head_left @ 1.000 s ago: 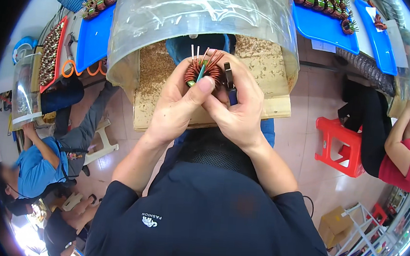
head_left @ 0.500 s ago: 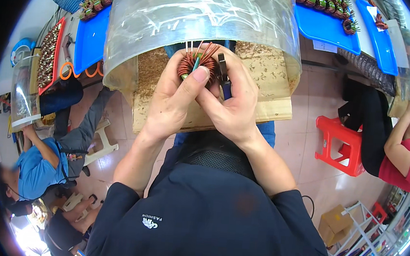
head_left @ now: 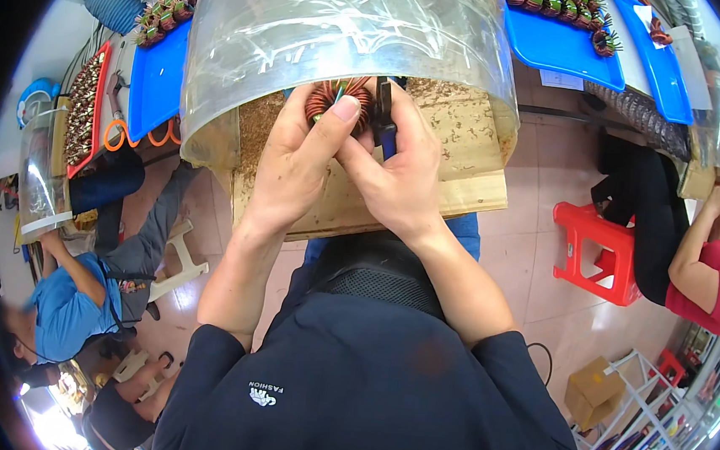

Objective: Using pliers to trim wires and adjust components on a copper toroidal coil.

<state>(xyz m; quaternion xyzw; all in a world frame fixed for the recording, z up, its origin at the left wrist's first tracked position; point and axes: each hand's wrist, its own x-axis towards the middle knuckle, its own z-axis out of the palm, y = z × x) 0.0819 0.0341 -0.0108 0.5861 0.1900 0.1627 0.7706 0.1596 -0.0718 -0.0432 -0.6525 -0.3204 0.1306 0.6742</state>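
Observation:
Under the front edge of a clear curved plastic shield [head_left: 350, 25], my left hand [head_left: 291, 160] grips a toroidal coil [head_left: 320, 103] wound with copper wire, its thumb lying across the front. A green part shows by that thumb, and the coil's top sits behind the shield's rim. My right hand [head_left: 402, 173] is closed around a hand tool [head_left: 384, 100] with a dark narrow head and a blue handle, right beside the coil. Its right fingers curl behind the coil, so what they touch is hidden. The tool's jaws cannot be made out.
Wire scraps litter a wooden board [head_left: 464, 195] beneath my hands. Blue trays [head_left: 563, 59] hold rows of similar coils at right; another blue tray [head_left: 155, 82] and a red tray [head_left: 87, 115] stand left. A red stool [head_left: 594, 256] and seated co-workers are on both sides.
Both hands have shifted slightly up and away with the coil and tool, further under the shield. The coil's upright wire ends now show less clearly behind the rim.

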